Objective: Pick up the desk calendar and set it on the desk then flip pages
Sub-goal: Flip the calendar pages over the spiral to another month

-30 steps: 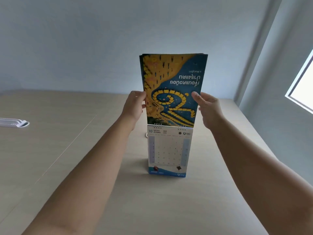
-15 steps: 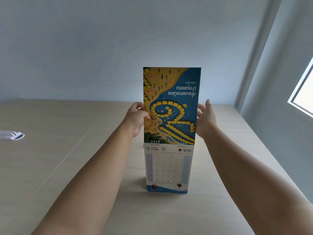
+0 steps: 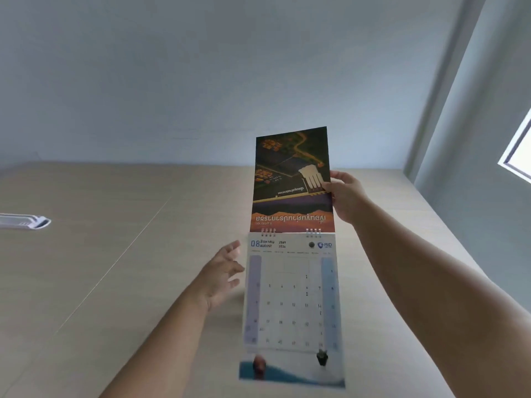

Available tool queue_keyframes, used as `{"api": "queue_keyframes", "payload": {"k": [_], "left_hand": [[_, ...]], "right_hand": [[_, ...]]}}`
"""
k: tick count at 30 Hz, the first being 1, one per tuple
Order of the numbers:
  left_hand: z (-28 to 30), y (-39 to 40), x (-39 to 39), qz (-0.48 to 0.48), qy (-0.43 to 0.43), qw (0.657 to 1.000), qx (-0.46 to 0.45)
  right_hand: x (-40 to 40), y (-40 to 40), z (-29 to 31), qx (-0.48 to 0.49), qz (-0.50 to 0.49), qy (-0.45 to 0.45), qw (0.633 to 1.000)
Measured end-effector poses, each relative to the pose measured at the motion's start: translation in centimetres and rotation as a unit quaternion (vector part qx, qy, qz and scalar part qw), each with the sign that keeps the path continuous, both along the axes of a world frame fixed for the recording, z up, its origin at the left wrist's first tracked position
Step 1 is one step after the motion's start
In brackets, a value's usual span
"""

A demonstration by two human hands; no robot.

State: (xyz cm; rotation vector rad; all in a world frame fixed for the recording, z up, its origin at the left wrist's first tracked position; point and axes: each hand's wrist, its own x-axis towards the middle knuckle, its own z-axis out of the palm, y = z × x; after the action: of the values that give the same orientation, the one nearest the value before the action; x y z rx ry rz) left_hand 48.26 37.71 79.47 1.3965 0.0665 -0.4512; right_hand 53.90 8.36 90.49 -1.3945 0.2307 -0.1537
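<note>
Standing on the desk [image 3: 86, 254]: the desk calendar [image 3: 291, 305], straight ahead, between the two arms. Long side running up and down, with the wire rings [image 3: 290, 232] across the middle. Below the rings, the page for August, facing the camera. Above the rings, one flipped page [image 3: 291, 179] held straight up, picture upside down.

Right hand [image 3: 346, 198] up high, touching the right edge of the flipped page, thumb in front and fingers behind, pinching it. Arm stretched long from the bottom right corner. Nearer to the page than the other hand, so likely the one to carry it over the rings.

Left hand [image 3: 222, 275] lower, just beside the left edge of the calendar, below the rings. Fingers spread and loose, holding nothing. Hard to tell whether the fingertips touch the card; a bit blurry there.

Page still needing to go over the top and down the back. Probably best kept away from the rings while turning, so nothing tears.

Far left of the calendar, a small white thing [image 3: 24, 222] lying on the desk.
</note>
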Motion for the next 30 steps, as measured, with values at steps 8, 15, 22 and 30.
{"api": "queue_keyframes", "payload": {"k": [8, 15, 22, 30], "left_hand": [[0.7, -4.1, -0.1, 0.015, -0.035, 0.996, 0.084], [1.5, -5.9, 1.4, 0.052, -0.024, 0.998, 0.037], [1.5, -5.8, 2.3, 0.07, 0.007, 0.997, -0.012], [1.3, -6.0, 4.5, 0.08, -0.016, 0.993, 0.085]], "right_hand": [[-0.9, 0.6, -0.2, -0.019, -0.034, -0.001, 0.999], [-3.1, -0.8, 0.2, 0.088, 0.067, -0.068, 0.992], [-4.1, -2.5, -2.1, -0.018, 0.064, 0.081, 0.994], [-3.3, -0.6, -3.9, -0.225, 0.045, 0.257, 0.939]]}}
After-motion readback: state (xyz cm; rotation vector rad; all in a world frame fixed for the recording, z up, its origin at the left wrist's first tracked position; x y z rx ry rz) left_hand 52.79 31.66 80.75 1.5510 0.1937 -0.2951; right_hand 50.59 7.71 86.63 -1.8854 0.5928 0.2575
